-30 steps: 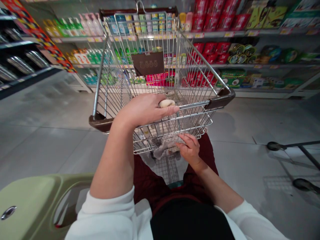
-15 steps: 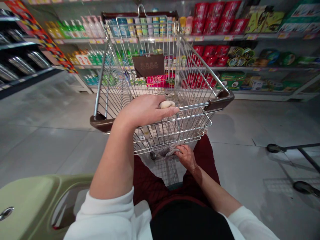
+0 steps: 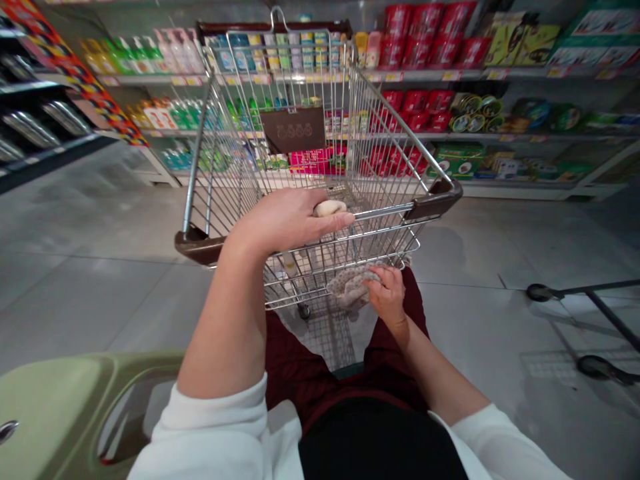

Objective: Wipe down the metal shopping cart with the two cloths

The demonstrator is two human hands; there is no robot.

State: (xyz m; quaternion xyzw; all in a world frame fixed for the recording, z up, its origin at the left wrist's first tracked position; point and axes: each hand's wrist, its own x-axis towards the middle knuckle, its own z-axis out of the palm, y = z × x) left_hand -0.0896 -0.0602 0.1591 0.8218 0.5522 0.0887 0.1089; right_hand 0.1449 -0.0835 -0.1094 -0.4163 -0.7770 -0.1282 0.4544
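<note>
Below the right hand's [image 3: 387, 293] grip, the grey floor [image 3: 475, 247] carries the wire cart [image 3: 294, 130]. Beyond the left hand's [image 3: 287, 217] grip, a shelf [image 3: 425, 76] bears pump bottles [image 3: 177, 53] leftward and red tubs [image 3: 417, 40] rightward.

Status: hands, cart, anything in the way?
Left hand on cart rail, pale bundle gripped. Right hand holding grey cloth lower down. Green plastic body left, clear of hands.

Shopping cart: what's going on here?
A person's left hand is closed over a pale bunched item, perhaps cloth, at the near top rail of the shopping cart. The right hand holds a greyish cloth low at the cart's near side; whether it touches the wire is unclear. The cart stands before stocked shelves.
</note>
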